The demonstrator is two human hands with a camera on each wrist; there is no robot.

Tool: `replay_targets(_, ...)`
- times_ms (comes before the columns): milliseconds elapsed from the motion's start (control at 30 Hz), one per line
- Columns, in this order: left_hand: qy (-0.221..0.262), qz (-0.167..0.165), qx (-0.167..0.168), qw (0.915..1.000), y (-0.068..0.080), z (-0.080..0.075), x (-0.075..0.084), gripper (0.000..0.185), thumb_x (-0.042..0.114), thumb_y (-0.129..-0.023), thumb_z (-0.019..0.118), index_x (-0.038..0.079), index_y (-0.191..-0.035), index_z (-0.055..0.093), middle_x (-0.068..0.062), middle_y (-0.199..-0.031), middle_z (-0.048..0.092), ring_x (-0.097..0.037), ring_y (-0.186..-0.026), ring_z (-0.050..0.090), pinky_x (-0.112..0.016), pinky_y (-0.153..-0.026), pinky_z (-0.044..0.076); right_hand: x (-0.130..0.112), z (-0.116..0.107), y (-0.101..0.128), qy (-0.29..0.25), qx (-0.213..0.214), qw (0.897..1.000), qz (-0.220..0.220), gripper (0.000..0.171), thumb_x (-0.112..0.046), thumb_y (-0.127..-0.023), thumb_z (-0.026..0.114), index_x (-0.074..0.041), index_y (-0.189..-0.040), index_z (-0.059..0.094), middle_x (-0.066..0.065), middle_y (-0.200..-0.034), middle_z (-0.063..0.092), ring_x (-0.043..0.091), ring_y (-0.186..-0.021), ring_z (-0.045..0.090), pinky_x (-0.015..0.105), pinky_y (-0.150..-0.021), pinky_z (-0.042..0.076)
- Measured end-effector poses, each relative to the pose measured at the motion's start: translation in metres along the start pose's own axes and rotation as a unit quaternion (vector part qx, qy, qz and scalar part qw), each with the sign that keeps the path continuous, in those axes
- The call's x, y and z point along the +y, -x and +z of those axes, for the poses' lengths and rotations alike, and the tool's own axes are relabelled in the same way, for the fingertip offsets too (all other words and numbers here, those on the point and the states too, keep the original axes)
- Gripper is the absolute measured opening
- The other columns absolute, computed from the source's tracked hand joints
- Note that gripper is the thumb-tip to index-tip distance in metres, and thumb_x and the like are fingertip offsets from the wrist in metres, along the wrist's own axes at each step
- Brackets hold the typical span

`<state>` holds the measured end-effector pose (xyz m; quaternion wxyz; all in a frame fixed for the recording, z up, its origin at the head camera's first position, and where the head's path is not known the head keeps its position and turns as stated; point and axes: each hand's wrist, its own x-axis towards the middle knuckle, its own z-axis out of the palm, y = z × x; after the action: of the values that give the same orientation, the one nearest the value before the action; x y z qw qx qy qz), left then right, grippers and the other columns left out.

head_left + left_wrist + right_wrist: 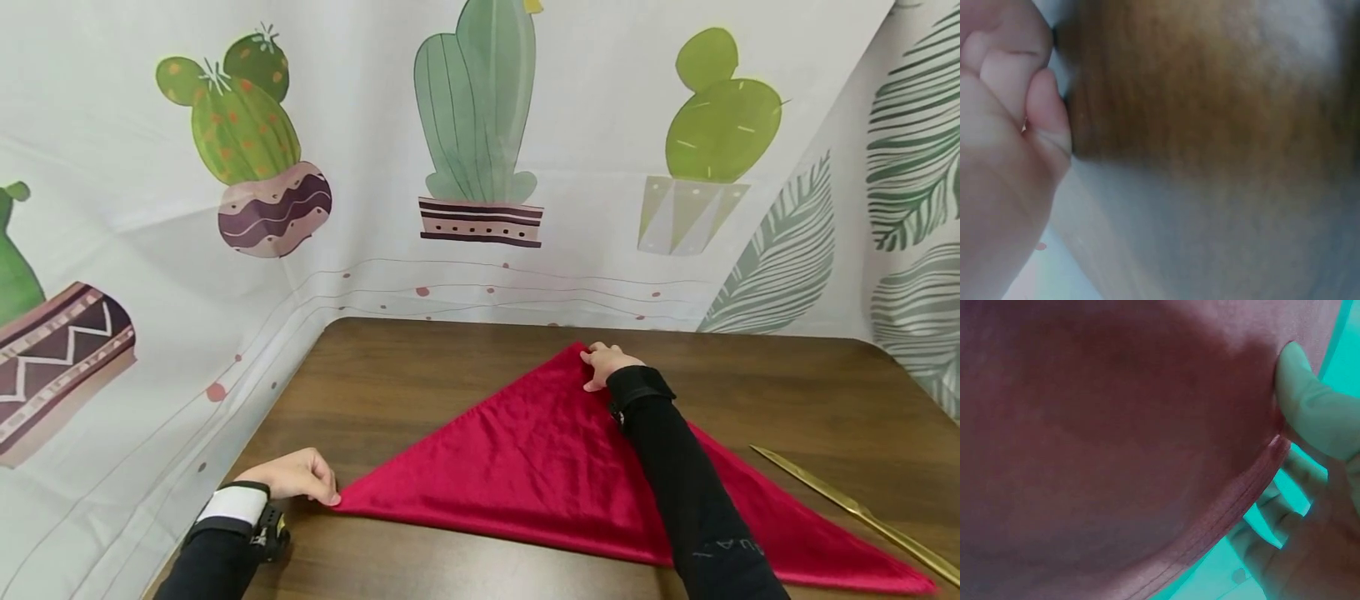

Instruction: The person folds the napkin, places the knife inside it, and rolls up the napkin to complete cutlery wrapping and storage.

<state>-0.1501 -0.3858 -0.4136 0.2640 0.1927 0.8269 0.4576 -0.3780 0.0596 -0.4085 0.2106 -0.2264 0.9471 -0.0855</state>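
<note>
Nearest, the long edge of a red cloth (510,467) runs across the desk (465,575), slanting toward the person at its right end. That edge looks smooth and rounded, perhaps a fold, but I can't tell whether the triangle is one layer or two. The right corner lies flat just beside the handle of a gold knife (862,512); whether they touch is hard to say.

At the left corner, the left hand (300,477) pinches the very tip between thumb and curled fingers. The right sleeve (690,492) reaches over the cloth, covering part of its middle.

Farther off, the right hand (606,365) is at the top corner. Its thumb lies over the cloth and the other fingers, a little apart, sit past the edge, so it seems to pinch the border there (the right wrist view shows a stitched hem running into that grip).

The sheen suggests velvet or satin: light, limp, a bit slippery, nothing to break. It should crease readily, and small ripples already cross the middle. Corners and the stitched hem look the best places to take hold, being firmer; a pinch mid-panel would likely just bunch it.

Beyond the desk's far edge hangs a white backdrop (360,125) printed with potted cacti and leaves.
</note>
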Motion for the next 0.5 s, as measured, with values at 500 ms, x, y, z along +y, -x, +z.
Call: replay_targets(500, -0.021, -0.002, -0.009, 0.9997, 0.0022, -0.001, 0.0045, 0.037, 0.009, -0.077, 0.06, -0.008, -0.05, 0.042, -0.016, -0.05, 0.043, 0.0, -0.051, 0.041, -0.018, -0.045, 0.029, -0.0074, 0.0058, -0.003, 0.015, 0.066, 0.997, -0.023, 0.06, -0.017, -0.078, 0.067, 0.006, -0.128, 0.041, 0.029, -0.119, 0.039, 0.042, -0.112, 0.034, 0.046, -0.088, 0.036)
